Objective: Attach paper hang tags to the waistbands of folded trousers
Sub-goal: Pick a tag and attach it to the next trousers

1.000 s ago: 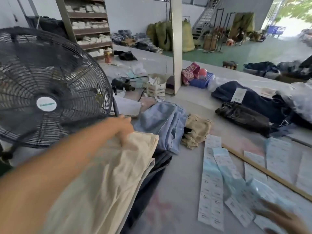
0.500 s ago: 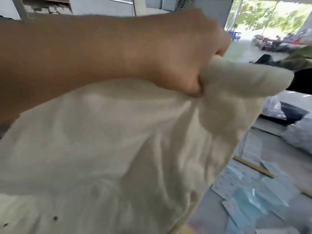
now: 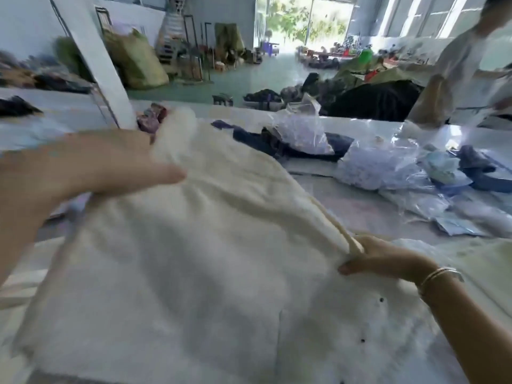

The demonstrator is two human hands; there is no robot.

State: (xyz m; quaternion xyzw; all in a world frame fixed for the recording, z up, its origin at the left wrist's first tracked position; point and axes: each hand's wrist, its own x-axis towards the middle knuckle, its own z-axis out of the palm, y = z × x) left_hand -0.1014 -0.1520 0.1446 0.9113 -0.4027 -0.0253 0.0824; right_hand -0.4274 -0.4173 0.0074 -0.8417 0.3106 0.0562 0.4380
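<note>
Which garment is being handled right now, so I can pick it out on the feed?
Start at the long white table across the frame. Spread over its near side is the cream trousers, gripped by the left hand at the far end and the right hand at the edge. The dark garments and clear plastic bags beyond lie untouched.

Matt cream cloth trousers with a soft, slightly napped surface; far right, glossy clear plastic bags; a shiny metal bangle.

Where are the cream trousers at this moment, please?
In the head view, the cream trousers fill the centre and lower left, held above the table between the left hand and the right hand.
</note>
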